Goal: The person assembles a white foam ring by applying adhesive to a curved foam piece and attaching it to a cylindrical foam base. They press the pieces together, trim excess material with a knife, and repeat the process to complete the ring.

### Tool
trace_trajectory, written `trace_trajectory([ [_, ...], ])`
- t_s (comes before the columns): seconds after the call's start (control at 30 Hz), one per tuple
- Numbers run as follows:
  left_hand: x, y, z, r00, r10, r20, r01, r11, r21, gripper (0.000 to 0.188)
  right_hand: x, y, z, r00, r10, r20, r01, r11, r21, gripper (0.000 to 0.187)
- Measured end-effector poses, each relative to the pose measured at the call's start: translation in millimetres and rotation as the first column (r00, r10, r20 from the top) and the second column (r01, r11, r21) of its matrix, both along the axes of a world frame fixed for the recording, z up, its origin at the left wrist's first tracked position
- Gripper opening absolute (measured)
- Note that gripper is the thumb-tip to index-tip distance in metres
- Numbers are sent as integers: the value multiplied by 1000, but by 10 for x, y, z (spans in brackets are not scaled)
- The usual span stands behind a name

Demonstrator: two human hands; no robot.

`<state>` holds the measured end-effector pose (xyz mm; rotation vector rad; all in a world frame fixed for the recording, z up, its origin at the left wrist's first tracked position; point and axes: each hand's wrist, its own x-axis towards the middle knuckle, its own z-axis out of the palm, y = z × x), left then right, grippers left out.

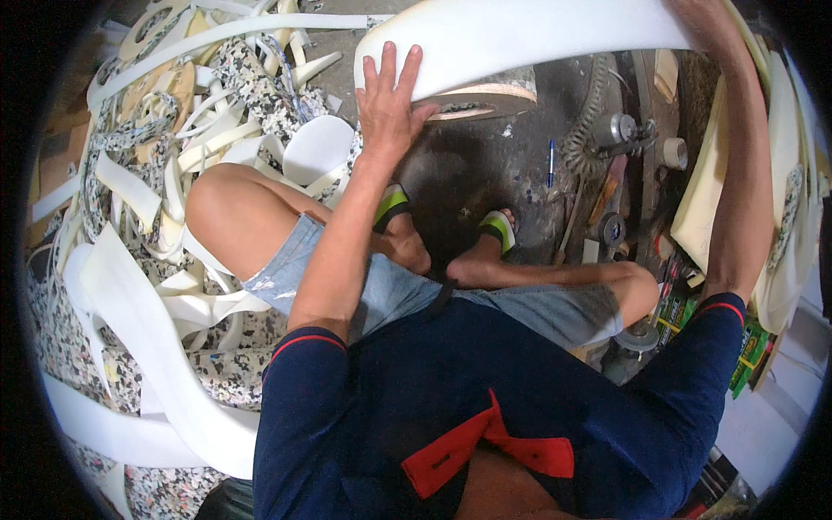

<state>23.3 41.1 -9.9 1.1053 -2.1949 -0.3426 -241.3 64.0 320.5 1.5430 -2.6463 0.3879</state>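
A long white foam sheet (537, 39) spans the top of the view, its left end rounded. My left hand (387, 111) lies against that rounded end with fingers stretched and spread. At the sheet's other end is my right hand (704, 22), by the upper edge of the view; its fingers are mostly cut off or hidden. Under the sheet, a thick round-edged wooden piece with a hole (485, 100) shows in part.
Foam offcuts (217, 156) heap up on the left, with speckled foam (230, 377) below. A coiled hose (589, 113), a blue pen (551, 163) and a tape roll (675, 153) lie to the right. Yellowish foam sheets (700, 178) stand beside my right arm.
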Motion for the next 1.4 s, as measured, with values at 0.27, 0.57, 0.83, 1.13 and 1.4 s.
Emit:
trace_trajectory([
  [0.27, 11, -33, -22, 994, -34, -107, 32, 999, -27, 99, -404, 197, -332, 997, 52, -50, -51, 998, 31, 39],
  [0.57, -19, -25, 16, 993, -45, -110, 47, 999, 16, 94, -925, 455, -1043, 982, -95, 161, 108, 991, -74, 42],
  [0.83, 6, -68, -3, 982, -95, -160, 95, 995, -6, 92, -1138, 608, -1624, 992, -127, -26, 125, 990, -63, 44],
  [1.13, 25, -114, -16, 983, -112, -145, 116, 993, 17, 94, -1391, 540, -2398, 977, -56, 207, 90, 983, -157, 42],
  [1.4, 12, -128, 25, 983, -149, -110, 148, 989, -15, 92, -1471, 546, -2813, 969, -65, 239, 108, 979, -174, 51],
])
